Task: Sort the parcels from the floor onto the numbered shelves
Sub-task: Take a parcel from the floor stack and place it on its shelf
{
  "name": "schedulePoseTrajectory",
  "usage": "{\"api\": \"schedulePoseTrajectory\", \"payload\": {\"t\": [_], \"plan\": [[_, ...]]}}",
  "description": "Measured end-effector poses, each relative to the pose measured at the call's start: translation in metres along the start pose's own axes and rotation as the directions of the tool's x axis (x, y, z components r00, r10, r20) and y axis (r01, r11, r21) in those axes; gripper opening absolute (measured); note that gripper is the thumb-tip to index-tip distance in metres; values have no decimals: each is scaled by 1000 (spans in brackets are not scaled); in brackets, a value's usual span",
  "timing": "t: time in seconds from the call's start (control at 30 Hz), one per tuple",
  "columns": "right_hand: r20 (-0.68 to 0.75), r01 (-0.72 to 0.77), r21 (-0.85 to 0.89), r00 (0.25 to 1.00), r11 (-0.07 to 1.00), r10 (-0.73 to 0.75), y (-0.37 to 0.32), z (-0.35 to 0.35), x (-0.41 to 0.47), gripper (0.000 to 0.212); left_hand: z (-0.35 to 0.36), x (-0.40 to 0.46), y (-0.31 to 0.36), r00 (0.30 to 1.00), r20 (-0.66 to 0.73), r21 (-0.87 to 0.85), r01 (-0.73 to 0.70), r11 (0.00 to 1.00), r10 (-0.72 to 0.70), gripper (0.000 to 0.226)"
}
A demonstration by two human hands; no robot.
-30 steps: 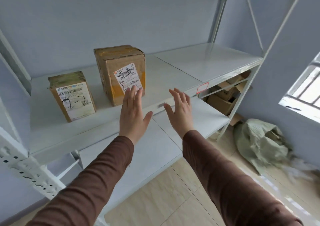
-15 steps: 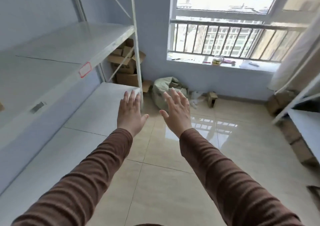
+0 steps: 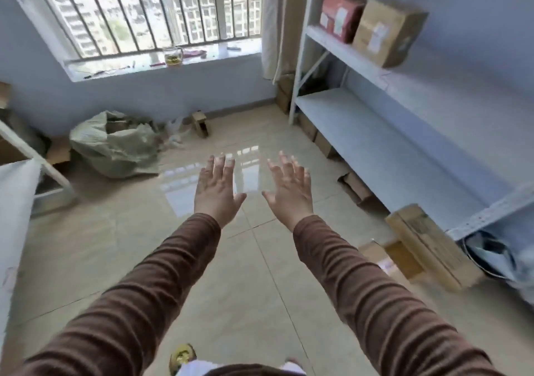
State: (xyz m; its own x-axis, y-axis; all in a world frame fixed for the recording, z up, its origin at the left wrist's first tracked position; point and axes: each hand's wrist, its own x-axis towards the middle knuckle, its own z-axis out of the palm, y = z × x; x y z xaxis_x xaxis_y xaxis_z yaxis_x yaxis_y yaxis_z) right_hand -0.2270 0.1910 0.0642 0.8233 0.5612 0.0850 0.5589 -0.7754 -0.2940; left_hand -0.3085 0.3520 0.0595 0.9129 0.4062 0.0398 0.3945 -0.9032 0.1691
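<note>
Head view: left hand [image 3: 217, 193] and right hand [image 3: 289, 193] spread flat mid-frame, holding nothing. Cardboard parcels [image 3: 427, 245] lie on the floor [image 3: 144, 245] at lower right, labels too blurred to read; two boxes [image 3: 384, 32] sit on the upper-right shelf [image 3: 346, 50], writing illegible

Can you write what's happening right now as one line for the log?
left hand: open, empty | right hand: open, empty | brown parcels: on floor, right | green sack: under window
</note>
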Motion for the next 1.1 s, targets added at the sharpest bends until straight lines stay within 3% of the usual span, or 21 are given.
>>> {"api": "schedulePoseTrajectory", "payload": {"t": [0.27,0.6,0.87,1.1], "plan": [[-13,-339,-35,941,940,339,180,-28,-63,72,64,31,185,936,160,-71,-306,949,314,90],[34,-679,11,734,734,678,307,-3,-129,80,155,55,301,772,325,-159,-526,836,547,87],[184,-820,43,568,571,802,394,65,-186,84,249,43,330,691,546,-188,-450,873,474,90],[321,-872,79,481,484,816,470,131,-217,84,331,34,334,722,627,-213,-203,956,293,86]]}}
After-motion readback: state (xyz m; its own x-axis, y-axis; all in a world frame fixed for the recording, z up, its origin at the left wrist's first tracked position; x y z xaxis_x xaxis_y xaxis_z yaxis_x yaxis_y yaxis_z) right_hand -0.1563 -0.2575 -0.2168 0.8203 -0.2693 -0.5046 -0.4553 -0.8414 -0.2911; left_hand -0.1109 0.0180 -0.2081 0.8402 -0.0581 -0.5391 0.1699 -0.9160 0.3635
